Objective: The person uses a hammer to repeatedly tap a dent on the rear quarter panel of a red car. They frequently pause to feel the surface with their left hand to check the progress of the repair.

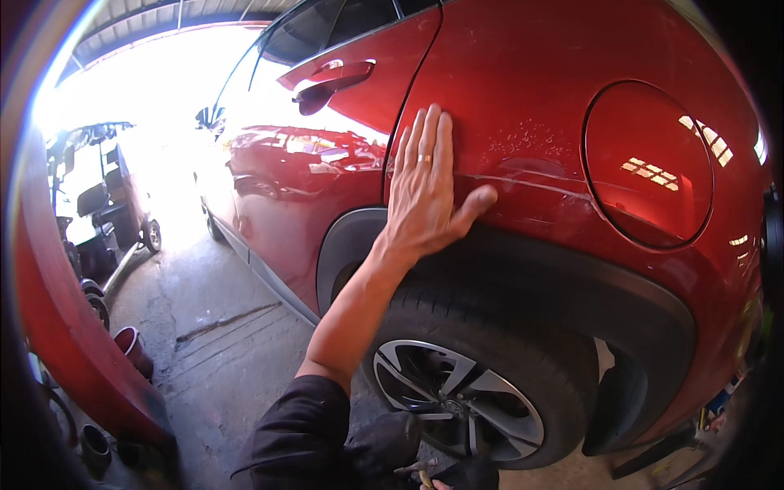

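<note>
My left hand (425,192) lies flat, palm down, on the rear quarter panel (523,73) of a red car, fingers pointing up and thumb spread to the right. A ring is on one finger. The thumb tip touches a long pale scratch (539,186) that runs right toward the round fuel flap (649,163); small dents and chips sit above it. Just below the hand are the black wheel-arch trim (572,286) and the rear tyre with its alloy wheel (457,400). At the bottom edge a sliver of my right hand (441,485) shows beside a small tool with a wooden handle (420,472).
The rear door with its handle (335,77) is left of the hand. A curved red body part (57,327) rises at the far left, with a red bucket (131,347) on the concrete floor beside it. A small open vehicle (102,204) stands in bright daylight beyond.
</note>
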### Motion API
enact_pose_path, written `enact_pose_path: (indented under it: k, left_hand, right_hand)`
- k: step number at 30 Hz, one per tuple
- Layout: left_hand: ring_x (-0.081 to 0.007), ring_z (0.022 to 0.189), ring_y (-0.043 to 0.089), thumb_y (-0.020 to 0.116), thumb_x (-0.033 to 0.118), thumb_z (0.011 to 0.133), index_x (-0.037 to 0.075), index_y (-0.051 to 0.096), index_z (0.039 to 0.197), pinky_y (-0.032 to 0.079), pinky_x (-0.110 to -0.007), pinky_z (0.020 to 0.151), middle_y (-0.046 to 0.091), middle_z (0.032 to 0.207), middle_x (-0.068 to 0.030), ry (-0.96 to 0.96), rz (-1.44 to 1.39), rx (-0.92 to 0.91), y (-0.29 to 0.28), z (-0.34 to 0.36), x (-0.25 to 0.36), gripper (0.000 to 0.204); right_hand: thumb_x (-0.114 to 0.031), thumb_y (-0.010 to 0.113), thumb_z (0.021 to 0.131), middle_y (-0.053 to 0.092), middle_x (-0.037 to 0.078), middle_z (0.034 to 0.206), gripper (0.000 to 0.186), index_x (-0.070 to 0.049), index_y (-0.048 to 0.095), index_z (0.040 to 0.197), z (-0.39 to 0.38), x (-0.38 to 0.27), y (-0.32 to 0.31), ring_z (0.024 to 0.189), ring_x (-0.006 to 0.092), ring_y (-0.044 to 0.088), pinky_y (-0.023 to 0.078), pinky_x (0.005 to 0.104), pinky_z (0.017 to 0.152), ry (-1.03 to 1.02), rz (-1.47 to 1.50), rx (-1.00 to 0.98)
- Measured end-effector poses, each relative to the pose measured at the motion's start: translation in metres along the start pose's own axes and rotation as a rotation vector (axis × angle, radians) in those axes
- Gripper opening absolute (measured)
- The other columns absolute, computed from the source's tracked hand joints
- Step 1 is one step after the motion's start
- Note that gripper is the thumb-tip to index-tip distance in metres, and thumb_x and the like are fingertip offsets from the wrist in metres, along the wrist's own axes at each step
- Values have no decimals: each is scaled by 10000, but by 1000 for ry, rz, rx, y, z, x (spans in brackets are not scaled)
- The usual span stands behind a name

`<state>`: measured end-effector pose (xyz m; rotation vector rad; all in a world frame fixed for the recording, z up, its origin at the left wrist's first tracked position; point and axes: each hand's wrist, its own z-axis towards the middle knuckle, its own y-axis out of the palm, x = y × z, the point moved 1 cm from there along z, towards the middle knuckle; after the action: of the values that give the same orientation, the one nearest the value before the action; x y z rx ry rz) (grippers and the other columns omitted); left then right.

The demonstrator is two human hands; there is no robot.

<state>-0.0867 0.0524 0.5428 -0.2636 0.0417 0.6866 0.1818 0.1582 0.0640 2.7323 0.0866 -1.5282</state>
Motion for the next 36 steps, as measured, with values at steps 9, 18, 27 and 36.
enact_pose_path:
  k: [9,18,27,36]
  left_hand:
    - [-461,1485,114,441,736,893,-107,159,1509,102,-515,1207,131,1575,-337,-65,-15,-106,5,-110,-11,1082]
    - [-470,1479,123,422,683,933,-105,167,1508,92,-528,1204,140,1567,-349,19,-53,-60,-3,-84,-22,1008]
    - [-492,1468,136,417,732,905,-156,193,1475,110,-552,1186,162,1547,-373,-3,57,-27,-18,-49,-18,1079]
    - [-491,1482,34,428,773,870,-88,42,1528,45,-549,1196,36,1578,-355,22,14,-125,5,-86,1,1149]
  right_hand:
    - [-357,552,994,453,-27,578,313,-179,535,1252,3,22,-1,392,90,378,296,263,350,-12,-98,82]
    - [-355,550,996,448,-32,579,314,-182,533,1257,48,86,-7,392,85,371,289,256,348,-31,-193,190]
    - [-354,548,997,443,-37,580,315,-184,532,1262,229,412,58,391,79,363,282,250,346,-254,-556,512]
    - [-361,562,986,471,-18,586,285,-170,536,1196,266,396,107,393,91,392,321,261,352,-361,-427,554]
